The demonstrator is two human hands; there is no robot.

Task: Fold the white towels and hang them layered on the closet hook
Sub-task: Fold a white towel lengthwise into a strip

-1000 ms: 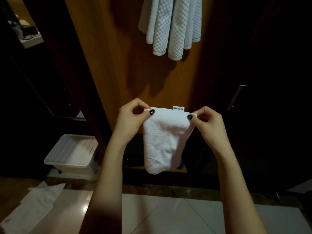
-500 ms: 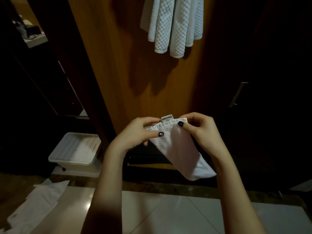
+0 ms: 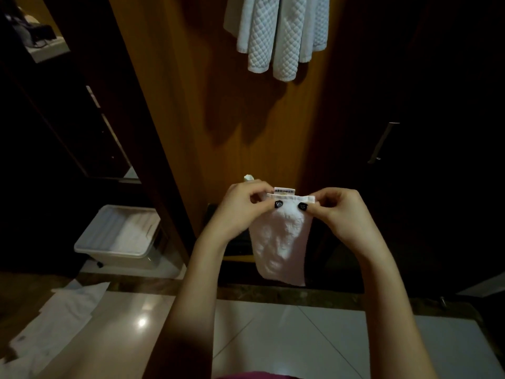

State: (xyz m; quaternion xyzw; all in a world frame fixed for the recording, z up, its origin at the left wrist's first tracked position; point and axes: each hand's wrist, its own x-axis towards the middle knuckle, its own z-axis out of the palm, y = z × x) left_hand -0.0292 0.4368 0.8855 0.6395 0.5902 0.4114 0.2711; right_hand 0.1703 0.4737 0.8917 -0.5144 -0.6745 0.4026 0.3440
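Observation:
A small folded white towel (image 3: 281, 242) hangs in front of me, its label sticking up at the top edge. My left hand (image 3: 243, 209) pinches its top left corner and my right hand (image 3: 338, 212) pinches its top right corner, the two thumbs close together. Above, quilted white towels (image 3: 278, 34) hang against the wooden closet panel (image 3: 191, 105); the hook that bears them is out of view.
A white lidded plastic bin (image 3: 120, 236) stands on the floor at the left. White cloth (image 3: 54, 324) lies on the glossy tiled floor at the lower left. A dark closet door with a metal handle (image 3: 382, 143) is at the right.
My hands drew together and folded the towel narrower. It swung out to the right half a second ago and now hangs straight down again. The view has shifted down slightly.

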